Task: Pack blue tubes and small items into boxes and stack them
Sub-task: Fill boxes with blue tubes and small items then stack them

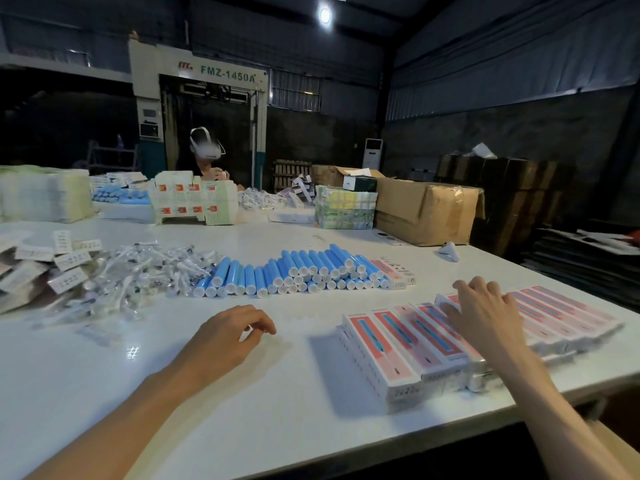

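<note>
Dim warehouse walls and a big machine stand behind a white tabletop (311,427) that carries the whole packing line.

The blue tubes (304,271) lie on their sides in a loose heap at the middle of the tabletop. Their long axes run roughly away from the person and their white caps face the near edge, probably so that each can be picked up by the cap end. Left of them, and touching the heap, is a pile of small items (138,275) in clear packets. Flat cartons (34,268) lie further left, so all the stock is within reach.

The boxes (398,337), pink and white, form a row at the right near the table edge. They lie flat with their long axes running near to far, each leaning on its neighbour like shingles. This looks like a way to keep the filled ones tidy before stacking.

The right hand (485,313) rests on this row with its fingers (479,284) spread and fairly straight, seemingly steadying or squaring the boxes. No pinch on any one box is plain. The left hand (228,337) is over bare tabletop between the tubes and the near edge, its fingers loosely curled and holding nothing.

Across the tabletop another person (207,150) works beside more stock and a cardboard case (426,209).
</note>
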Tool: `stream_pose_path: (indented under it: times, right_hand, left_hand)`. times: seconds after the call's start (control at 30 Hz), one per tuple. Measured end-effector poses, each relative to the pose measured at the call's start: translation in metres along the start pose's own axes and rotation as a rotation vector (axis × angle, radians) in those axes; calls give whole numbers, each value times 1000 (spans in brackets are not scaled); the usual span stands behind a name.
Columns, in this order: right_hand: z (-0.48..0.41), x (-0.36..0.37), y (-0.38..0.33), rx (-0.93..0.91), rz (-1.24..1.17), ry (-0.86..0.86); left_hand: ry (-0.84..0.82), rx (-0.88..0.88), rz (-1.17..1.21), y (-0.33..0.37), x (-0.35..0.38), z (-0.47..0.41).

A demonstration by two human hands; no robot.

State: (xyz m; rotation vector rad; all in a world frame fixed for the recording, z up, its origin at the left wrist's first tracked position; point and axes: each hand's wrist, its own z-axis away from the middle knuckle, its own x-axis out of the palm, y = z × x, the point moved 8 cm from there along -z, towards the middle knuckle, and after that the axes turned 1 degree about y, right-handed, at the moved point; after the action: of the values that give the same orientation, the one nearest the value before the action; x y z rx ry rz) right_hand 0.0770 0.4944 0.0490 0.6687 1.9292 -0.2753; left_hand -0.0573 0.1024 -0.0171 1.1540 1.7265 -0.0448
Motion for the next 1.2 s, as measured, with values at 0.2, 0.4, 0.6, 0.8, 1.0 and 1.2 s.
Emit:
stream_pose_path:
  times: [0.2, 0.4, 0.6, 0.8, 1.0, 1.2]
  right_hand:
    - [8, -55, -128, -204, -678, 148]
    - [25, -75, -282, -365, -1311, 10]
    - [43, -21, -391, -125, -1738, -256]
    - [60, 36, -441, -210, -1652, -439]
    - [56, 48, -453, -284, -1692, -505]
    - [61, 43, -459, -334, -1719, -539]
  left_hand:
    - [43, -61, 10, -7, -3, -4]
    - [111, -146, -42, -15, -37, -2]
    - [117, -367, -178, -55, -76, 13]
    - [140, -550, -218, -108, -117, 54]
    - [153, -776, -700, -147, -196, 99]
    - [296, -995, -1360, -127, -293, 138]
